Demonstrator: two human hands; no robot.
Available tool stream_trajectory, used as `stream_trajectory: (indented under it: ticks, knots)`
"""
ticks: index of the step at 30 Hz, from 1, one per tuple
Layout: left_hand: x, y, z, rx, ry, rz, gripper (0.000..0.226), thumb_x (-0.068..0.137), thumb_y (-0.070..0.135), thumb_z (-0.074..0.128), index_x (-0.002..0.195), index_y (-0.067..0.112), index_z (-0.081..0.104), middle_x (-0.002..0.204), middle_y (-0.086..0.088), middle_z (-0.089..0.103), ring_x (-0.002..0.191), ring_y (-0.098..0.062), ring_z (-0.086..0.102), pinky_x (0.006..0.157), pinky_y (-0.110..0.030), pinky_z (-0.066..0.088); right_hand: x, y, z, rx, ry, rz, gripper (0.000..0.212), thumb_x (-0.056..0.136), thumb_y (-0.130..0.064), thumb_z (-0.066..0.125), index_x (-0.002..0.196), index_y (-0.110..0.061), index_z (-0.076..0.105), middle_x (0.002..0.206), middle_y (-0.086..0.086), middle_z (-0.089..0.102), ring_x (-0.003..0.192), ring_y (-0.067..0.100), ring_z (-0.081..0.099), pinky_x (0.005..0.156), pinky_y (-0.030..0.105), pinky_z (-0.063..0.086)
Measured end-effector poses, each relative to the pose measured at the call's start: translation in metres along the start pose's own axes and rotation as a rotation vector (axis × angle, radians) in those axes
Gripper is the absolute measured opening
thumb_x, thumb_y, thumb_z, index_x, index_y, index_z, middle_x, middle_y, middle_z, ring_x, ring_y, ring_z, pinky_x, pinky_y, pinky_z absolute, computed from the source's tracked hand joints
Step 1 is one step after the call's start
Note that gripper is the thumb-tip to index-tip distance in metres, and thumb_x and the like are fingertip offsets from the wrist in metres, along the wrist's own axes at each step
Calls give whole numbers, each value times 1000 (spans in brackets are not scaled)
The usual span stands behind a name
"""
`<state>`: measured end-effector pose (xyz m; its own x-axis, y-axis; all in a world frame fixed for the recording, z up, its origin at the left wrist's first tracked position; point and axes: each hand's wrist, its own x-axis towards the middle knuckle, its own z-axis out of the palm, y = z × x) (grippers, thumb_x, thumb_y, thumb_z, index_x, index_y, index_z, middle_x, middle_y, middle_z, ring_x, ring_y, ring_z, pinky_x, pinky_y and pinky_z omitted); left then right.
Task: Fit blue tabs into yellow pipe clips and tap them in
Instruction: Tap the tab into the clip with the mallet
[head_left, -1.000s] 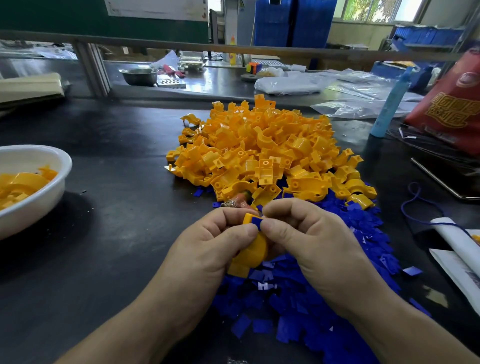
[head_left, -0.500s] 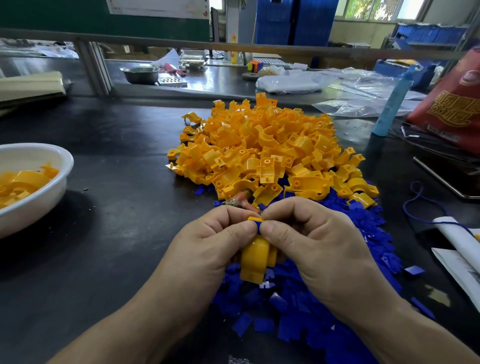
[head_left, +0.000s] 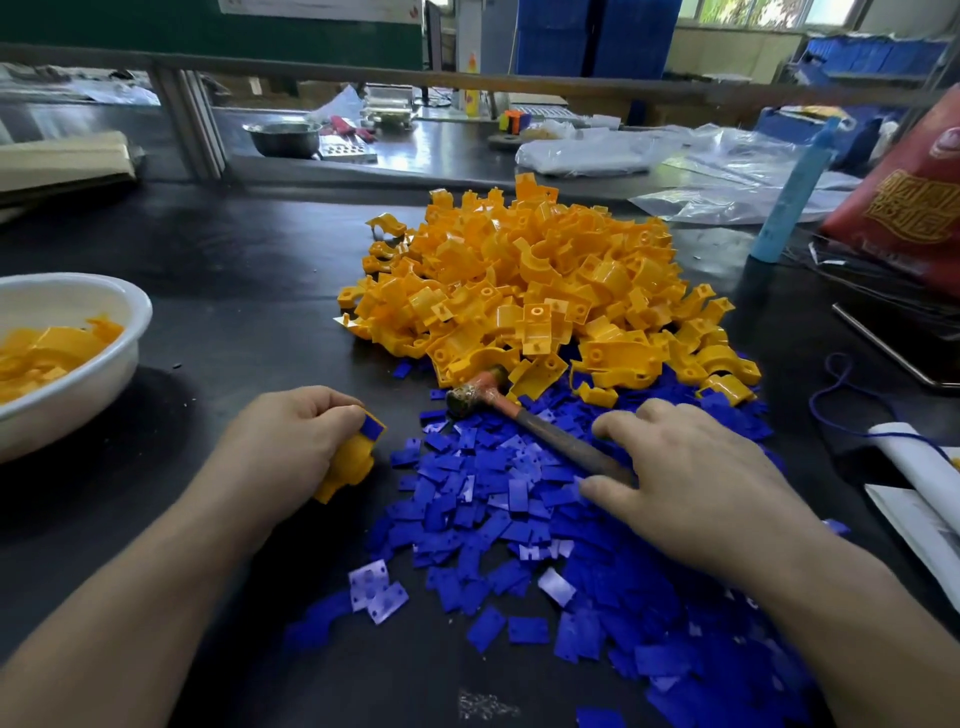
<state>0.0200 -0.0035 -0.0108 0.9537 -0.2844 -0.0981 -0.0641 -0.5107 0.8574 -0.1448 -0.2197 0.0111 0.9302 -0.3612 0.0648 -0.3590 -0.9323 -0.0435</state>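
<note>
My left hand grips a yellow pipe clip with a blue tab sitting in its top end, held upright on the black table, left of the blue pile. My right hand is spread, fingers apart, over the handle of a small hammer that lies across the heap of loose blue tabs; whether it touches the handle I cannot tell. A big pile of yellow clips sits behind the hammer head.
A white bowl holding yellow clips stands at the left edge. On the right are a red bag, a light blue bottle, papers and a blue cord. A rail and another bench lie behind.
My hands have come apart. The left one carried the clip with its tab down-left to the table; the right one let go and moved right over the hammer handle.
</note>
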Motion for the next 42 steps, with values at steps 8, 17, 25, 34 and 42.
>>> stream_trajectory:
  ticks: [8, 17, 25, 34, 42]
  knots:
    - [5, -3, -6, 675, -44, 161, 73, 79, 71, 54, 135, 24, 54, 122, 1, 59, 102, -15, 54, 81, -32, 46, 4, 1, 4, -4, 17, -13, 24, 92, -47, 46, 111, -34, 54, 96, -10, 47, 88, 12, 50, 67, 28, 45]
    - [3, -3, -7, 838, -35, 241, 37, 82, 56, 63, 111, 34, 56, 102, 10, 54, 93, -13, 52, 79, -32, 47, -5, -14, -10, 497, 96, -53, 21, 94, -43, 33, 89, -36, 52, 74, -8, 53, 63, 10, 52, 52, 30, 44]
    - [3, -6, -4, 666, 32, 240, 35, 80, 54, 69, 107, 33, 63, 95, 11, 59, 89, -11, 55, 78, -34, 51, -19, -40, -7, 528, -65, -168, 21, 97, -46, 35, 117, -48, 39, 74, -4, 60, 68, 11, 56, 51, 33, 44]
    - [6, -8, -2, 687, 64, 258, 31, 80, 53, 69, 103, 32, 65, 93, 9, 59, 89, -13, 55, 75, -33, 48, -17, -48, 4, 235, -41, -286, 22, 99, -45, 29, 120, -38, 31, 93, -8, 52, 80, 14, 57, 74, 37, 53]
    - [7, -8, -1, 707, 72, 266, 36, 81, 52, 68, 108, 30, 64, 101, 6, 61, 93, -15, 55, 73, -29, 42, -11, -56, 4, 302, 164, -271, 28, 94, -48, 23, 120, -41, 30, 88, -11, 54, 73, 11, 57, 64, 30, 53]
